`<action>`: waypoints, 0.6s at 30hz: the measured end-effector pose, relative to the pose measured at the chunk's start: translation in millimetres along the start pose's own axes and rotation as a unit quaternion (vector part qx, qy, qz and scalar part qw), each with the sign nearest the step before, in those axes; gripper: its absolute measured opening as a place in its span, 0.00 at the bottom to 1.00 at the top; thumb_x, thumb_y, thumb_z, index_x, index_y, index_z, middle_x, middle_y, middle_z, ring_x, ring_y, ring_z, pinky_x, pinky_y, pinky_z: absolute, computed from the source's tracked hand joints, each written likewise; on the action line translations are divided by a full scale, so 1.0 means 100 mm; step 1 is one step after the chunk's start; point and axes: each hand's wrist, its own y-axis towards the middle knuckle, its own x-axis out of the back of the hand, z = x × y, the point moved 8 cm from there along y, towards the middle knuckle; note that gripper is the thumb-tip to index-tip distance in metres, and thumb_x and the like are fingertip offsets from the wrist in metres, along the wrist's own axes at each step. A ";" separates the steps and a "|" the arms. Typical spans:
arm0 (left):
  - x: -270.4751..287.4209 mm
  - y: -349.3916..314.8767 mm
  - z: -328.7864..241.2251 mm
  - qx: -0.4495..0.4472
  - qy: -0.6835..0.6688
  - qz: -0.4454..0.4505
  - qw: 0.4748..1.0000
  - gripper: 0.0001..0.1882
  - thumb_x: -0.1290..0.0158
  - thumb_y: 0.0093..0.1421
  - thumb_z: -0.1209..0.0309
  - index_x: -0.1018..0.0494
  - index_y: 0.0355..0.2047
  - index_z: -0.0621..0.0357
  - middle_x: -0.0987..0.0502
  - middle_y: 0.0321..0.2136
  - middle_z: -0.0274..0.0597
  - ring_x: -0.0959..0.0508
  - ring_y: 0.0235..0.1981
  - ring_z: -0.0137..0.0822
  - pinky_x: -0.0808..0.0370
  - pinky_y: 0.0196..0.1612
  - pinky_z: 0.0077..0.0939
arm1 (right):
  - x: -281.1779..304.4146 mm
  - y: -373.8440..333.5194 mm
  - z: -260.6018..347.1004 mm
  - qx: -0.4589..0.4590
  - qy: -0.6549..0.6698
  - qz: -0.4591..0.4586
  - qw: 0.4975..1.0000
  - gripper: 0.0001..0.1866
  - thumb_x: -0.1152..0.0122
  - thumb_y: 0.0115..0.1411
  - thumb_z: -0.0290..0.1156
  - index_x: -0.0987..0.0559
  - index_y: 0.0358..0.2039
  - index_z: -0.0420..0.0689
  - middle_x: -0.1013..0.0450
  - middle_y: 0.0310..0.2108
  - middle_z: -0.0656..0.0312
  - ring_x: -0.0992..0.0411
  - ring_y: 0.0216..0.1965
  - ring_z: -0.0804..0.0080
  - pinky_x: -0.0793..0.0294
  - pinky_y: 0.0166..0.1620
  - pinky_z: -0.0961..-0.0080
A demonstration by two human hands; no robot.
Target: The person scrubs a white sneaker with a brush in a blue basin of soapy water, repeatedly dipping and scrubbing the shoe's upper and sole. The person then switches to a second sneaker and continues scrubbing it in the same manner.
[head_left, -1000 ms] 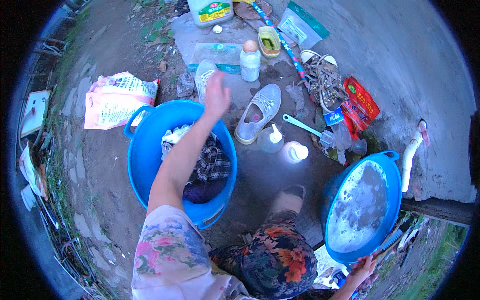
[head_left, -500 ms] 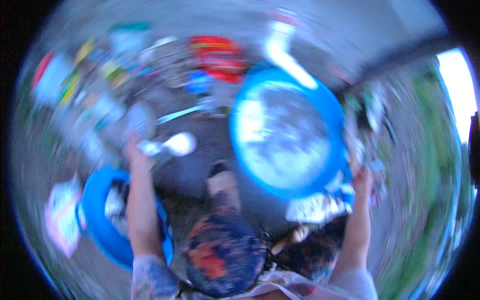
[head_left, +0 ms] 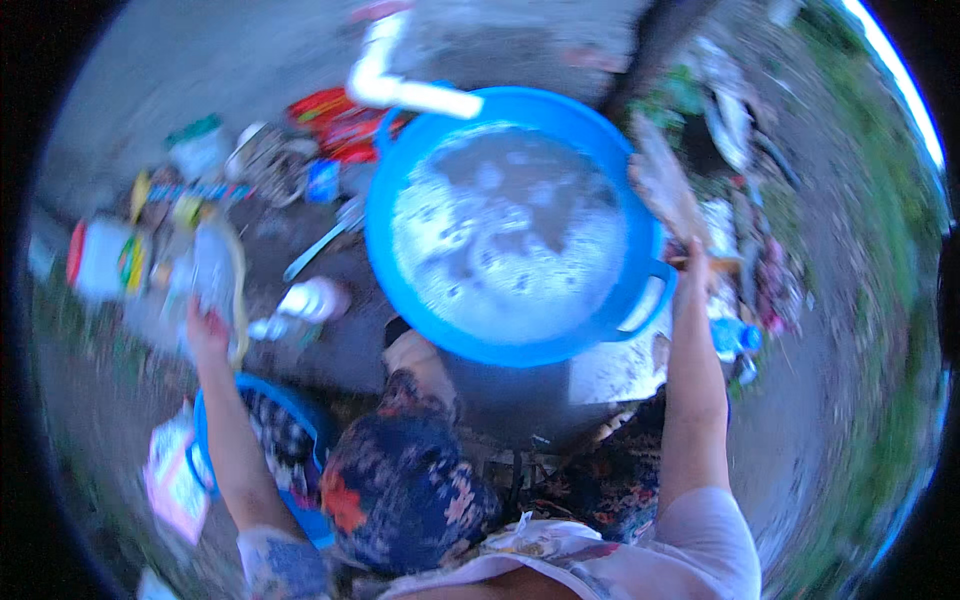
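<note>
A seated person looks down past flowered trousers (head_left: 410, 490) at a patch of ground (head_left: 335, 372) outdoors, both bare arms reaching forward; the view is blurred. The left hand (head_left: 207, 328) is curled around the edge of a gray shoe (head_left: 215, 262), which is tilted on its side, its pale sole edge toward the right, above the smaller blue tub (head_left: 200, 418) in the picture. That tub holds dark checked cloth (head_left: 278, 428). The right hand (head_left: 692, 268) is near the right rim of a large blue basin (head_left: 520, 353), next to a brown stick (head_left: 728, 263) and a flat brownish piece (head_left: 662, 188); blur hides whether its fingers grip either. Foamy gray water (head_left: 520, 230) fills the basin, and a white pipe (head_left: 375, 75) ends over its far rim. Between the shoe and the basin are a white bottle (head_left: 318, 298) and a pale-handled brush (head_left: 312, 254), with a red bag (head_left: 335, 115) beyond.
</note>
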 end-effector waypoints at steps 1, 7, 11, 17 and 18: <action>-0.32 -0.22 -0.09 -0.014 -0.036 0.027 0.999 0.12 0.46 0.56 0.62 0.29 0.37 0.51 0.24 0.31 0.34 0.27 0.27 0.27 0.28 0.29 0.19 | -0.01 0.07 0.03 0.003 0.025 -0.002 1.000 0.13 0.41 0.55 0.40 0.28 0.29 0.42 0.30 0.23 0.59 0.31 0.18 0.64 0.34 0.17 0.72; -1.41 -1.55 -0.55 -0.040 -0.162 0.128 0.978 0.13 0.50 0.54 0.69 0.29 0.40 0.58 0.25 0.41 0.43 0.28 0.48 0.43 0.38 0.57 0.43 | 0.07 0.69 0.37 -0.019 0.143 -0.063 0.988 0.05 0.46 0.56 0.31 0.27 0.30 0.42 0.28 0.26 0.60 0.30 0.25 0.64 0.29 0.25 0.72; -1.52 -2.12 -0.45 -0.052 -0.154 0.121 0.979 0.13 0.50 0.53 0.67 0.30 0.39 0.57 0.25 0.39 0.42 0.27 0.45 0.42 0.35 0.54 0.42 | -0.23 -0.03 0.80 0.009 0.043 0.051 0.998 0.04 0.42 0.51 0.26 0.25 0.28 0.40 0.29 0.23 0.59 0.30 0.25 0.68 0.31 0.27 0.78; -2.48 -2.73 -0.21 0.032 -0.308 0.259 0.915 0.19 0.51 0.54 0.66 0.30 0.43 0.64 0.26 0.45 0.47 0.28 0.49 0.44 0.39 0.59 0.44 | -0.02 -0.54 1.68 -0.036 0.037 0.245 0.968 0.13 0.40 0.53 0.32 0.25 0.36 0.38 0.27 0.32 0.56 0.29 0.33 0.67 0.29 0.38 0.69; -2.53 -2.74 -0.13 0.016 -0.318 0.260 0.912 0.19 0.51 0.54 0.65 0.30 0.44 0.64 0.26 0.46 0.48 0.28 0.49 0.45 0.39 0.58 0.44 | 0.14 -0.82 1.70 0.030 0.014 0.083 0.996 0.14 0.40 0.53 0.33 0.25 0.38 0.37 0.26 0.36 0.54 0.29 0.38 0.65 0.29 0.44 0.65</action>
